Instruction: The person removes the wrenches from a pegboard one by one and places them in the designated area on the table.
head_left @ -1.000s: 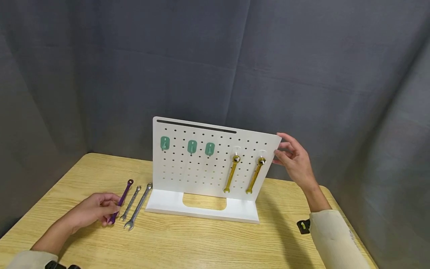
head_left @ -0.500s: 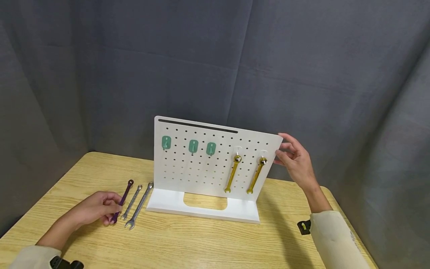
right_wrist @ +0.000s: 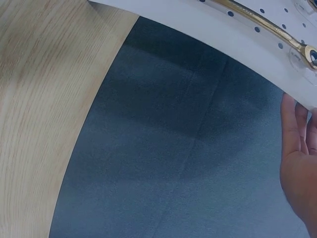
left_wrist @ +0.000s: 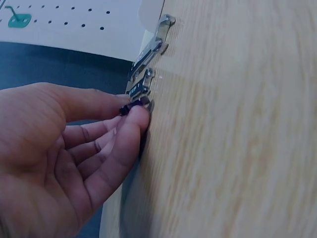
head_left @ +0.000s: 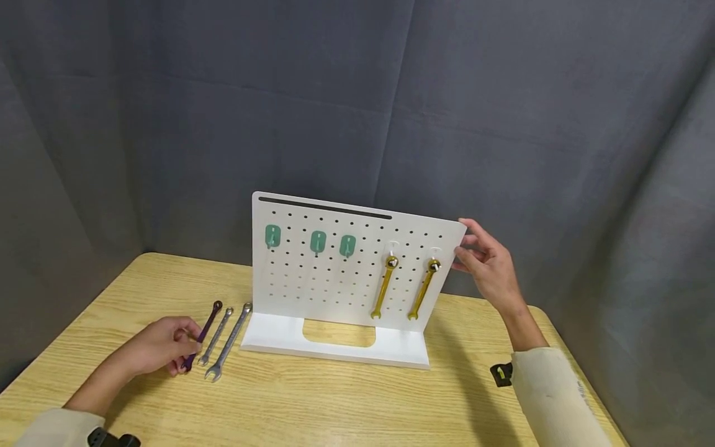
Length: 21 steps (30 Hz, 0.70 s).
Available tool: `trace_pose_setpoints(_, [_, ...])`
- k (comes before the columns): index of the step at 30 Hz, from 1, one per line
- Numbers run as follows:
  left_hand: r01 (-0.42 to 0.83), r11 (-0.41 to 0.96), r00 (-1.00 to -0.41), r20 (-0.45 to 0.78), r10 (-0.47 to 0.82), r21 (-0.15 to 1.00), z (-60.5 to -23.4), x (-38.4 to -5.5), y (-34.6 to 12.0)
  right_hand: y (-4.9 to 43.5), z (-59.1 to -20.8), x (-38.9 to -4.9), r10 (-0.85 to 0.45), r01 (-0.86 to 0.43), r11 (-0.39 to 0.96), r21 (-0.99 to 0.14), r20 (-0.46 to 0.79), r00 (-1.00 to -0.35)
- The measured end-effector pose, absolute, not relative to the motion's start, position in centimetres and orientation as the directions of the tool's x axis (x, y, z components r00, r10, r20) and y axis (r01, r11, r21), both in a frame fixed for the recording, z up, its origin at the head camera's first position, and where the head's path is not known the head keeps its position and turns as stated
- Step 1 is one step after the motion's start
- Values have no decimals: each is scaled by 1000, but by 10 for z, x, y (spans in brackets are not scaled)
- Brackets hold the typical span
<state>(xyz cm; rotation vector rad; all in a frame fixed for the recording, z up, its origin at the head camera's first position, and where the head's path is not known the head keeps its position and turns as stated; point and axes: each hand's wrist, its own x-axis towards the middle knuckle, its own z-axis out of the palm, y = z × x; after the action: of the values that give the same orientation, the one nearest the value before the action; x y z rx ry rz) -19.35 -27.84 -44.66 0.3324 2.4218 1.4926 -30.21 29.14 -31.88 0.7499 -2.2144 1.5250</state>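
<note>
A purple combination wrench (head_left: 209,327) lies at the left of the table, its lower end between the thumb and fingers of my left hand (head_left: 160,347). The left wrist view shows the thumb and a fingertip pinching that purple wrench (left_wrist: 134,105). Just right of it lie a small silver wrench (head_left: 216,338) and a larger silver wrench (head_left: 229,343). My right hand (head_left: 496,273) pinches the upper right corner of a white pegboard (head_left: 313,304), thumb in front and fingers partly hidden behind. Two gold wrenches hang there, a left one (head_left: 383,288) and a right one (head_left: 424,290).
Three green hooks, at the left (head_left: 272,236), middle (head_left: 318,243) and right (head_left: 347,246), bear nothing on the pegboard. Its white base (head_left: 391,351) rests on the wooden table (head_left: 313,403). Grey curtains (head_left: 335,112) surround the table at the back and sides.
The head view has shifted slightly. My left hand stays at the purple wrench, which lies in nearly the same place, and my right hand keeps its hold on the pegboard corner.
</note>
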Motion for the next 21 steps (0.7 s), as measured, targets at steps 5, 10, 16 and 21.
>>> trace_pose_setpoints(5, [63, 492, -948, -102, 301, 868, -445, -193, -273, 291, -318, -301, -222, -596, 300, -745, 553, -803])
trace_pose_setpoints(10, [58, 607, -975, -85, 205, 793, -446, -190, -267, 291, -320, -301, -226, -598, 301, -742, 554, -801])
trace_pose_setpoints(16, [77, 698, -984, -58, 168, 712, -445, -189, -264, 291, -320, -302, -223, -601, 302, -740, 558, -799])
trace_pose_setpoints(21, [131, 777, -988, 21, 150, 616, -441, -187, -260, 291, -320, -302, -220, -592, 315, -742, 550, -806])
